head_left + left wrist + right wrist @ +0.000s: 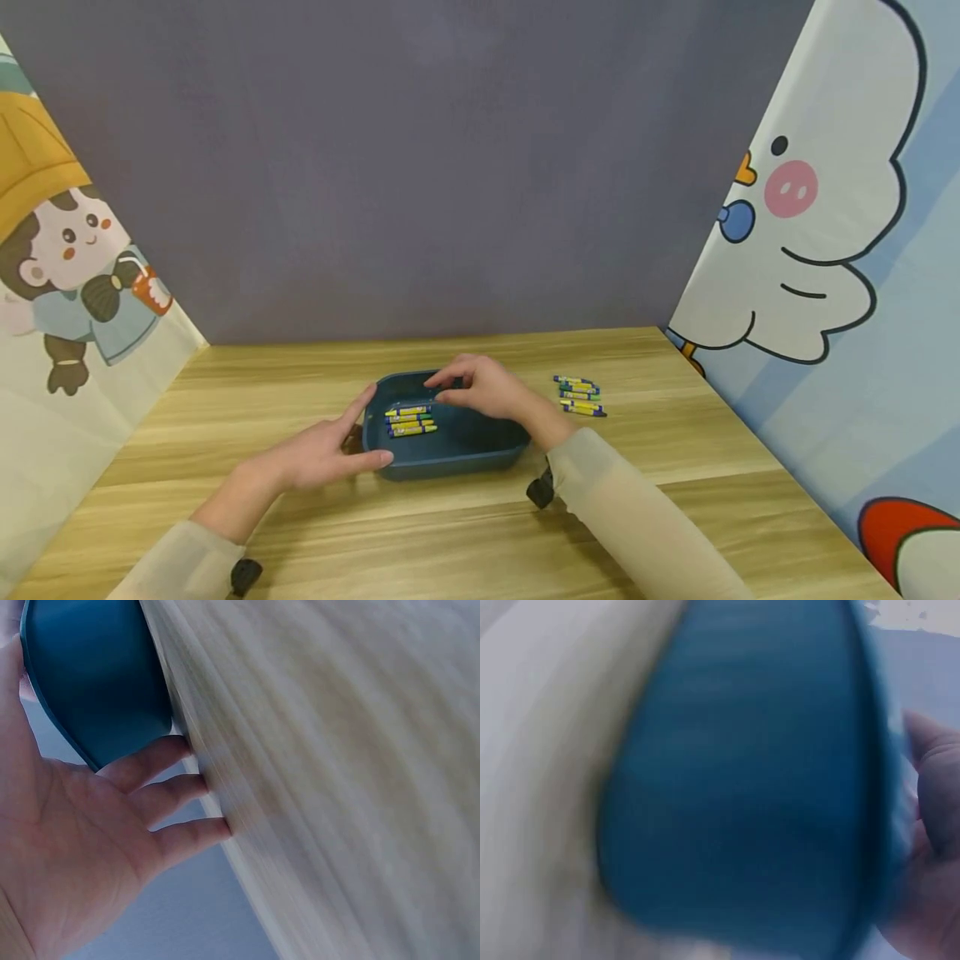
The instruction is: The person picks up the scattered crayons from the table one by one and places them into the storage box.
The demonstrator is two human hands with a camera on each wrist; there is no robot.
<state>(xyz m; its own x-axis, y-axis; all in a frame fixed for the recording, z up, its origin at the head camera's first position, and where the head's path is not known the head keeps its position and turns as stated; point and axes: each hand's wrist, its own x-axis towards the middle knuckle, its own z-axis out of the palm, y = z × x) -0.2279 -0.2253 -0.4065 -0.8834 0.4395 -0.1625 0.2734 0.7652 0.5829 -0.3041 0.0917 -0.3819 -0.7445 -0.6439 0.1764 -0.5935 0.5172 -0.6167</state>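
Note:
A dark blue rectangular tray (457,469) stands on the wooden table. Several crayons (410,421) with yellow and blue wrappers lie side by side in its left part. My left hand (315,454) rests at the tray's left end, thumb on the front rim and a finger along the left side. In the left wrist view, its other fingers (169,796) reach down to the tabletop. Over the tray's back right part hovers my right hand (487,389), fingers loosely bent and thumb apart. Nothing shows between them; the right wrist view is blurred.
To the right of the tray, several more crayons (581,395) lie in a loose stack on the table (420,542). A grey panel (450,167) rises behind the table. Walls with cartoon pictures (817,192) flank it on both sides.

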